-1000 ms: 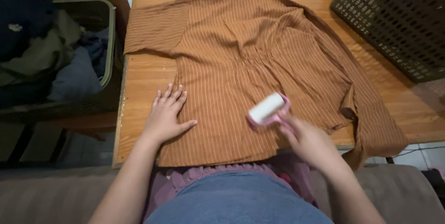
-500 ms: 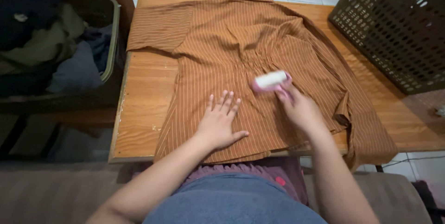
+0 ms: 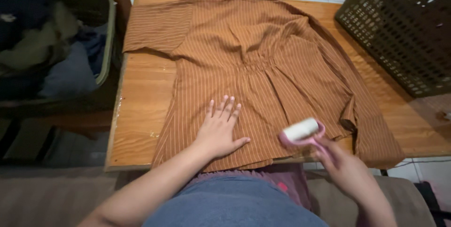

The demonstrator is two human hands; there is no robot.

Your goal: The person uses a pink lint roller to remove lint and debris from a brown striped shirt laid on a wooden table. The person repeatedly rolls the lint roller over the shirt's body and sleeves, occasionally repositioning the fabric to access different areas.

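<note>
Left hand (image 3: 218,132): fingers spread, pressed flat on the brown striped shirt (image 3: 253,62).
Right hand (image 3: 345,167): fingers closed around the pink lint roller (image 3: 301,131), at shirt's lower hem.

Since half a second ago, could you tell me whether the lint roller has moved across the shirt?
Yes. The lint roller has moved down the shirt, from near its gathered waist toward the hem at the table's near edge, held in the right hand.

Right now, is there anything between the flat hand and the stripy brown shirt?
Nothing visible. The left hand lies flat, palm down, straight on the brown striped shirt near its lower hem. The right hand holds a pink lint roller, whose white roll rests directly on the cloth too.
</note>
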